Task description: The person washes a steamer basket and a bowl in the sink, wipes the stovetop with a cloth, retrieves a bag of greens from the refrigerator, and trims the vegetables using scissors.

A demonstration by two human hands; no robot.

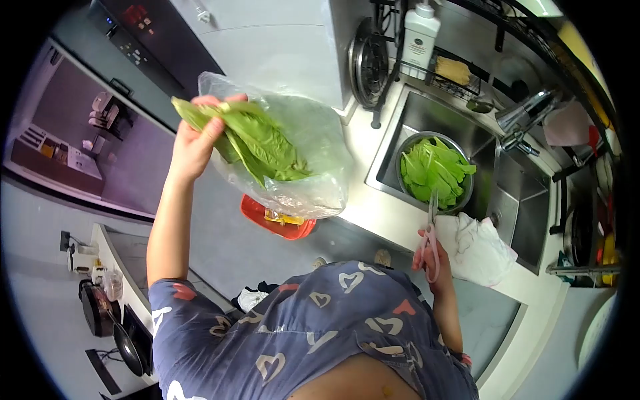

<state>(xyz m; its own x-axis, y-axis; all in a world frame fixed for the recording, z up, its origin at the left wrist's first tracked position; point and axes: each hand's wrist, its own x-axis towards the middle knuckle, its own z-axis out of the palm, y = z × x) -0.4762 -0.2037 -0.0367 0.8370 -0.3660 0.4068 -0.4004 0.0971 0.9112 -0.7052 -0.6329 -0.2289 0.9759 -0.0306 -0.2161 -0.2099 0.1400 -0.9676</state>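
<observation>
My left hand (203, 137) is closed around a bunch of leafy greens (263, 140), its leaves hanging to the right. A clear plastic bag (320, 153) spreads behind and below the greens; whether my fingers also grip it I cannot tell. My right hand (433, 260), at the counter's front edge, grips the pink handles of scissors (432, 230). Their blades point toward a metal bowl (470, 190) in the sink. Cut green leaves (433, 167) fill this bowl.
The bowl stands in the left basin of the steel sink (393, 137), with a faucet (527, 110) behind. A crumpled white bag (473, 250) lies on the counter by my right hand. A red bin (267, 220) is on the floor. A white bottle (420, 40) stands behind the sink.
</observation>
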